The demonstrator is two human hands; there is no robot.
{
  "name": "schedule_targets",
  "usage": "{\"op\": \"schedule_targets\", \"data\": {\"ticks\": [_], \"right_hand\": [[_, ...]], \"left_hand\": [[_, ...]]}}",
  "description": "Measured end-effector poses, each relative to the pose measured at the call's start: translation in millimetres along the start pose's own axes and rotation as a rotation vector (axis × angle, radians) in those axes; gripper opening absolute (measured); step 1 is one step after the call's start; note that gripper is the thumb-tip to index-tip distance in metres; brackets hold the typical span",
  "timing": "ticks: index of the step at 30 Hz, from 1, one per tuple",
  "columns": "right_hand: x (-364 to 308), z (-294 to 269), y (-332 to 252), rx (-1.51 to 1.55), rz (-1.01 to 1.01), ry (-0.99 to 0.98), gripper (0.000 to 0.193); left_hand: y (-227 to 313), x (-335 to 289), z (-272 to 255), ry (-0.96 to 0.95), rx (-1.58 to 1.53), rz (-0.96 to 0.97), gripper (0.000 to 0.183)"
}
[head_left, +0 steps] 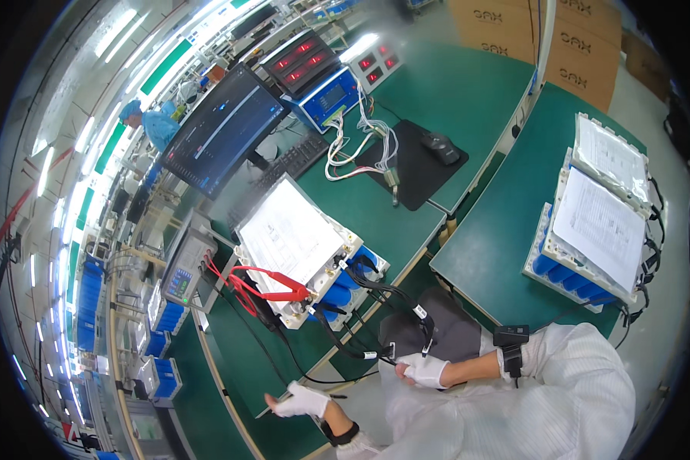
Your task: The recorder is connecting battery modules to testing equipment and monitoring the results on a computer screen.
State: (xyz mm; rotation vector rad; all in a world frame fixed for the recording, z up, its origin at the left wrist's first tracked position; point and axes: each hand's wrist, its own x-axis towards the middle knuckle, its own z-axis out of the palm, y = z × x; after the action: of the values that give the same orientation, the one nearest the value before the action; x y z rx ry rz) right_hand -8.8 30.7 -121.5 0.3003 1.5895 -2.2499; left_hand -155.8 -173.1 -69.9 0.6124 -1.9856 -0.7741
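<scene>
My left hand (303, 401), in a white glove with bare fingertips, is held over the green bench edge, fingers stretched out and nothing seen in them. My right hand (425, 371), gloved alike, is closed beside the cable ends, apparently on a black cable (385, 359); its fingers partly hide the grip. Black cables (395, 293) with white labels run from a battery pack (337, 294) of blue cells. Printed sheets (292, 234) cover the pack's top. A red alligator clip (289, 289) is attached at its near side, its red lead running to a bench meter (182, 274).
At right, two battery packs (583, 286) under papers stand on another green table (487, 253). Behind the near pack are a monitor (226, 130), keyboard (291, 163), blue tester (326, 100) and mouse (441, 148). A grey stool (448, 326) stands by my right hand. A co-worker (155, 126) is far left.
</scene>
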Motion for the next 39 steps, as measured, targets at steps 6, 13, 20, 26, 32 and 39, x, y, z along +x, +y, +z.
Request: {"op": "schedule_targets", "data": {"ticks": [6,13,20,26,32,39], "right_hand": [[-5,2,-18,0.16,0.129,-0.076,0.011],[-7,-7,-28,-0.034,0.25,-0.213,0.028],[4,-8,5,-0.604,-0.19,-0.354,0.045],[5,-4,12,-0.311,-0.239,-0.06,0.03],[-4,1,-11,0.214,-0.089,-0.001,0.016],[-7,-3,-18,0.303,-0.056,0.006,0.018]], "left_hand": [[-83,-21,20,-0.224,-0.705,-0.116,0.056],[-150,-27,28,-0.28,-0.343,-0.077,0.029],[-145,-89,-11,-0.796,-0.47,-0.85,0.016],[-71,-82,-65,-1.033,-1.021,-1.194,0.039],[-4,-75,-78,-1.192,-1.149,-1.203,0.031],[10,-78,-65,-1.154,-1.276,-1.183,0.024]]}}
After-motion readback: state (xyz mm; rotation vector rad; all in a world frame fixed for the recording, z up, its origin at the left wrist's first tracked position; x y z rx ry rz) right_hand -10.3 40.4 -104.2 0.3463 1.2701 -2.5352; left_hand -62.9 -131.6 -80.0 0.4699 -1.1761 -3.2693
